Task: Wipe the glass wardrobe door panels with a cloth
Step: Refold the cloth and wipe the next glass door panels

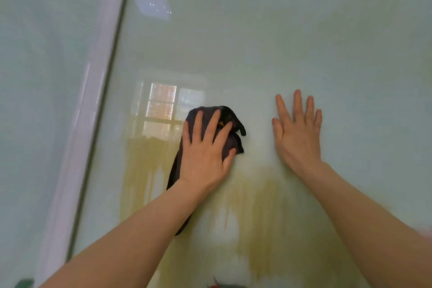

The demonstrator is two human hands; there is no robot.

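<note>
both forearms reach in from six o'clock. left hand (205,147) lies spread flat, pinning the dark cloth (230,127) to the glass panel (257,30) at centre; right hand (295,128), at three o'clock of it, rests open and empty on the glass. soft crumpled fabric on slick, reflective glass: it may slide and smear, and the bare palm may leave prints.
</note>
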